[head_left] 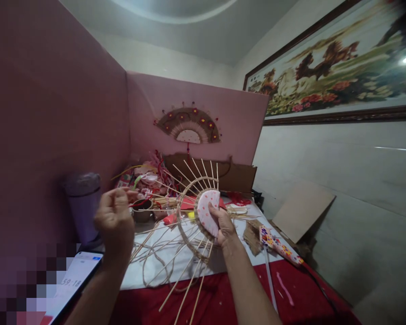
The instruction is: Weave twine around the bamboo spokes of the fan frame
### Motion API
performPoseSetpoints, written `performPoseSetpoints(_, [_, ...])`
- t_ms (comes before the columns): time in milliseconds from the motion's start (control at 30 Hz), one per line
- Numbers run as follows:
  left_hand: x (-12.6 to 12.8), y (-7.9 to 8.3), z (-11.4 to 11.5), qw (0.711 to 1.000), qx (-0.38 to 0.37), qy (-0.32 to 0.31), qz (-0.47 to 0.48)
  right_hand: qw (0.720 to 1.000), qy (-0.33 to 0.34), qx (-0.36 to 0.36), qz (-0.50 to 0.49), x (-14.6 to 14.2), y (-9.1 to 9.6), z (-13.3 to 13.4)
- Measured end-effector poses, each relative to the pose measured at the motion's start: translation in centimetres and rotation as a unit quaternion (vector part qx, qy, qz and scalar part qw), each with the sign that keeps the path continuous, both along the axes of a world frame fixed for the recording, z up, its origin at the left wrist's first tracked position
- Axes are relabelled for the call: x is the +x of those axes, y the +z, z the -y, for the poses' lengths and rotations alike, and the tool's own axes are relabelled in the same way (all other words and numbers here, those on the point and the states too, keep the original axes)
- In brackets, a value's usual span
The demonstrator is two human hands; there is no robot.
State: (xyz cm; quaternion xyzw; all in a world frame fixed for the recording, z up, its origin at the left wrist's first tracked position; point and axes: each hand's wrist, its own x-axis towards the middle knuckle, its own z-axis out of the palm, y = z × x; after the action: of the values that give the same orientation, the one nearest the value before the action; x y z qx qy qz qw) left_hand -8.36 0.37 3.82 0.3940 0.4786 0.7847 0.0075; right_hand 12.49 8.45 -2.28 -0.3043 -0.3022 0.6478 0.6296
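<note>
My right hand (222, 225) is closed on a half-made fan (203, 212): a pink dotted fabric half-disc with thin wooden sticks fanning out and a jute cord arc woven across them. I hold it upright above the table. My left hand (114, 219) is raised to the left of the fan, fingers curled and pinched together; a thin cord seems to run from it toward the fan, but I cannot make out what it grips. Loose jute cord (157, 259) and sticks lie on the white sheet (223, 259) below.
A finished fan (188, 125) hangs on the pink partition. A purple cup (83, 205) stands at left, a phone (75, 282) lies near the front left. A floral glue gun (280, 244) rests at right. Craft scraps (149, 178) pile at the back. Red cloth (257, 307) covers the table.
</note>
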Motion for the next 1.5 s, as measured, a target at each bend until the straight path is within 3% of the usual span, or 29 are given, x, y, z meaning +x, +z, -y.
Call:
performPoseSetpoints(67, [-1.1, 0.7, -0.5, 0.993, 0.039, -0.025, 0.106, 1.0, -0.003, 0.004, -0.016, 0.3, 0.3, 0.1])
performPoseSetpoints(167, [-1.8, 0.6, -1.4, 0.965, -0.052, -0.159, 0.204, 0.999, 0.001, 0.008, -0.042, 0.8, 1.0, 0.2])
performPoseSetpoints(233, [-1.3, 0.1, -1.9, 0.923, -0.137, -0.3, 0.198, 0.998, 0.018, 0.009, -0.053, 1.1, 1.7, 0.4])
performPoseSetpoints(300, [-0.3, -0.4, -2.2, 0.872, -0.17, -0.425, 0.177, 0.998, 0.046, 0.009, -0.048, 1.3, 2.6, 0.6])
performPoseSetpoints(367, [0.9, -0.7, -2.4, 0.83, -0.158, -0.51, 0.163, 0.997, 0.075, 0.013, -0.032, 1.2, 3.5, 1.0])
performPoseSetpoints(467, [2.3, -0.7, -2.5, 0.789, -0.131, -0.584, 0.141, 0.995, 0.102, 0.021, -0.004, 1.0, 4.2, 1.4])
performPoseSetpoints(567, [2.7, -1.0, -2.5, 0.794, -0.119, -0.589, 0.098, 0.992, 0.125, 0.02, 0.014, 0.6, 3.9, 1.5])
performPoseSetpoints(700, [2.5, -2.1, -2.3, 0.837, -0.102, -0.53, 0.086, 0.993, 0.115, 0.033, 0.024, 0.1, 2.6, 1.3])
performPoseSetpoints(833, [2.2, -3.0, -2.3, 0.859, -0.116, -0.491, 0.082, 0.992, 0.118, 0.035, 0.02, -0.2, 1.5, 1.4])
performPoseSetpoints(1233, [1.9, -4.8, -3.0, 0.858, -0.162, -0.472, 0.125, 0.985, 0.169, 0.012, 0.024, -0.2, 0.2, 2.3])
performPoseSetpoints(1500, [2.0, -4.1, -2.8, 0.887, -0.166, -0.418, 0.102, 0.981, 0.19, -0.004, 0.042, 0.0, 0.9, 3.2])
